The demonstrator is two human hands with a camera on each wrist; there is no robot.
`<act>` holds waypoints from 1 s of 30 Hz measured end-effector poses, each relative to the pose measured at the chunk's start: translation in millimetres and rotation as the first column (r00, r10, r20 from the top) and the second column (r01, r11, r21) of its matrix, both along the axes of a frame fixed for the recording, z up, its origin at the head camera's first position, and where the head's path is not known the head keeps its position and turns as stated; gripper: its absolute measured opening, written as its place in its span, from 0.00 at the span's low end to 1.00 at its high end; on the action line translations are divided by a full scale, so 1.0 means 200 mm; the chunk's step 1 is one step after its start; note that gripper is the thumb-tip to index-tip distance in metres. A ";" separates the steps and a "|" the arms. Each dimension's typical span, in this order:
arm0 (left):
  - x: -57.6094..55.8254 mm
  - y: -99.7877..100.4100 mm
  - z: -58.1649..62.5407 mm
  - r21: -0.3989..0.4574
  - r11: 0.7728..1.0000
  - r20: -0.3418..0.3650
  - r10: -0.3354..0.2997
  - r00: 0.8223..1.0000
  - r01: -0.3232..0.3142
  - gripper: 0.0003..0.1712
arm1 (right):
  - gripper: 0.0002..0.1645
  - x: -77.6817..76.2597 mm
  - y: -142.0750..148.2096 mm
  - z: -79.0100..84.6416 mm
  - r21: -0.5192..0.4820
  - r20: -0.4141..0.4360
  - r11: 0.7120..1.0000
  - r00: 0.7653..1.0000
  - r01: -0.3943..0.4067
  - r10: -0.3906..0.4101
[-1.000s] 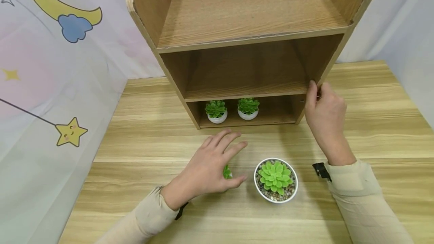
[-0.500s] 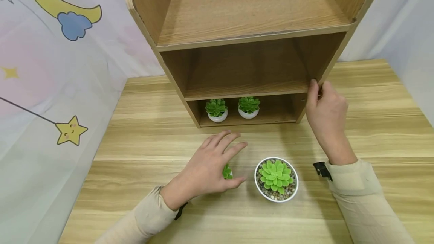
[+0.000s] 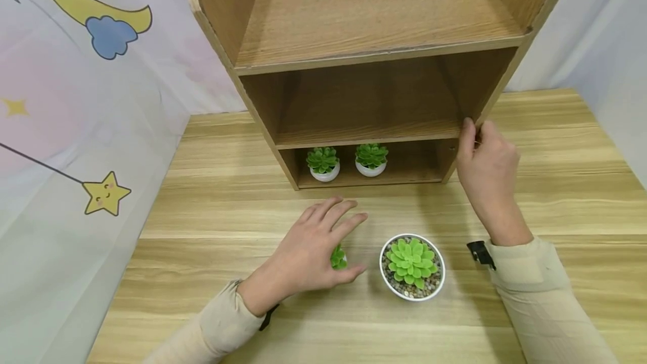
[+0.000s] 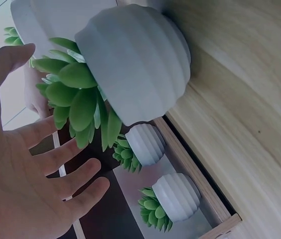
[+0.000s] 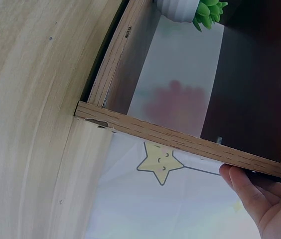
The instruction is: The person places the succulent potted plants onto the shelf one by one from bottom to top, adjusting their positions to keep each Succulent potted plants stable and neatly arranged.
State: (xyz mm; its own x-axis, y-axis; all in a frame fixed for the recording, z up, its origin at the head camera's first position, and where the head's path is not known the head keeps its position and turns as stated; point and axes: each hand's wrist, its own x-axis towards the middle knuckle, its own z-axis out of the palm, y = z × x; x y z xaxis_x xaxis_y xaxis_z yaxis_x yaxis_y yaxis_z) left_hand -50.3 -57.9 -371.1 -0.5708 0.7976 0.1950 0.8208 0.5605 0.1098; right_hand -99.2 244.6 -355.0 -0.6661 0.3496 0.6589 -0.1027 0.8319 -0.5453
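My left hand (image 3: 308, 249) hovers over a small potted succulent (image 3: 338, 258), fingers spread and slightly bent. In the left wrist view that succulent's ribbed white pot (image 4: 135, 64) stands beside the open palm, and no finger is wrapped round it. The hand hides most of this plant in the head view. To its right is a larger succulent in a round white pot (image 3: 411, 265) with pebbles. My right hand (image 3: 487, 170) grips the right side panel of a wooden shelf unit (image 3: 376, 59), thumb at the front edge and fingers on the outer side.
Two small potted succulents, a left one (image 3: 322, 162) and a right one (image 3: 371, 158), stand in the shelf's bottom compartment. Under everything is a wood-grain table (image 3: 202, 212). A printed cloth backdrop (image 3: 167, 16) hangs behind and at the sides.
The view has shifted very slightly. Both hands and all the plants stay practically where they were.
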 end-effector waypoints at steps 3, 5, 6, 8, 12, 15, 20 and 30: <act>0.00 0.00 0.00 -0.018 1.000 0.007 0.005 1.000 -0.005 0.47 | 0.23 0.00 0.00 0.00 0.002 -0.001 1.000 1.000 0.000 0.000; 0.00 -0.01 0.00 -0.031 0.999 0.012 0.008 1.000 -0.007 0.47 | 0.23 0.00 0.00 0.00 0.002 0.000 1.000 1.000 0.000 0.000; 0.00 -0.01 0.00 -0.037 0.999 0.015 0.007 1.000 -0.007 0.47 | 0.23 0.00 0.00 0.00 0.003 0.001 1.000 1.000 0.000 0.000; 0.01 -0.01 0.00 -0.038 0.999 0.018 0.005 1.000 -0.005 0.47 | 0.23 0.00 0.00 0.00 0.003 0.003 1.000 1.000 -0.001 0.001; 0.01 -0.02 -0.01 -0.029 1.000 0.024 0.004 1.000 -0.004 0.47 | 0.23 0.00 0.00 0.00 0.003 0.005 1.000 1.000 -0.005 0.005; 0.02 -0.02 -0.01 -0.036 0.999 0.027 0.005 1.000 -0.004 0.47 | 0.23 0.00 0.00 0.00 0.004 0.007 1.000 1.000 -0.010 0.010; 0.02 -0.03 -0.02 -0.049 0.999 0.040 0.005 0.999 -0.003 0.48 | 0.24 0.00 0.00 0.00 0.007 0.011 1.000 1.000 -0.015 0.015; 0.03 -0.04 -0.03 -0.057 0.998 0.067 0.021 0.998 -0.017 0.49 | 0.23 0.00 0.00 0.01 0.004 0.004 1.000 1.000 -0.006 0.006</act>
State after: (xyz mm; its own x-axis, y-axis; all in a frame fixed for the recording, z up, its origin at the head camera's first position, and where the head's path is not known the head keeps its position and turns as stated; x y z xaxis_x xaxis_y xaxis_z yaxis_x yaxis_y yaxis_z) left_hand -43.4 -66.3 -376.5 -0.5965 0.7950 0.1108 0.8016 0.5829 0.1330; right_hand -99.1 244.4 -353.8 -0.6710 0.3432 0.6573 -0.1056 0.8332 -0.5428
